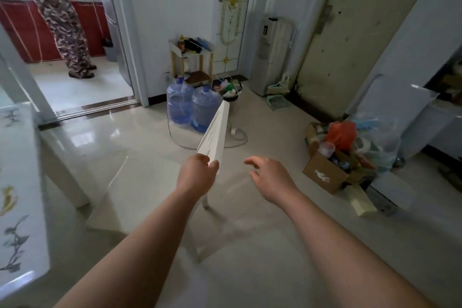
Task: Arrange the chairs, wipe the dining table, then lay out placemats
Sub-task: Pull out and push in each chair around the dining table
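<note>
The left hand [197, 175] grasps the near end of the top rail of a white chair [216, 130], with its fingers [213, 165] curled around the edge. This is a sensible place to hold a chair for pulling or turning it, because the rail works like a firm handle. The right hand [272, 177] is released, its fingers spread and relaxed, and it hovers just to the right of the rail without touching anything. I judge that it is kept free to help with the chair. The chair stands on the glossy floor [250, 245], to the right of the desk [17, 157] with the flower-patterned top, and apart from it. So the work seems to be in step 1, arranging the chairs. No cloth and no placemats are in view. Beyond the chair stand 2 blue water bottles [180, 105], and at the right there is a full cardboard box [325, 172], so the chair should probably go left, toward the desk.
</note>
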The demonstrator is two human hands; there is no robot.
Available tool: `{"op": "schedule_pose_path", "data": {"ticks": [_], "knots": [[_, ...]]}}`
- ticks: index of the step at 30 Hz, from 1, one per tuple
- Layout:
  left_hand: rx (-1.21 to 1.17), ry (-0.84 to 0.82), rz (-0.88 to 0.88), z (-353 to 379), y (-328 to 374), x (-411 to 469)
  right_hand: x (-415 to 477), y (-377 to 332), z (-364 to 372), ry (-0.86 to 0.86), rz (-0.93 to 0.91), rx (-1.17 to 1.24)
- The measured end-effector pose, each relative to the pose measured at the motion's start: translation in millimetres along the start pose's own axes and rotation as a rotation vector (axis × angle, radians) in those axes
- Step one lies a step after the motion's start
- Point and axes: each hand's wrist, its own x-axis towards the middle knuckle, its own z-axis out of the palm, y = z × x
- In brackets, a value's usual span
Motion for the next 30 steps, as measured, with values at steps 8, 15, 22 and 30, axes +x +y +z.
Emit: {"op": "schedule_pose_path", "data": {"ticks": [8,15,22,30], "knots": [[0.105,0.12,-0.094,39.5,5.3,53.7,93.3,28.9,2.7,-0.093,-0.192,-0.021],[0.083,0.116,-0.193,66.5,12.0,114.5,189.0,37.5,14.4,-0.18,-0.367,-0.133],[0.074,-0.021,-0.288,79.1,23.2,167.3,270.2,43.6,29.0,-0.237,-0.58,-0.325],[0.146,-0.098,-0.312,69.9,16.7,183.4,324.7,41.3,48.9,-0.312,-0.931,-0.529]]}}
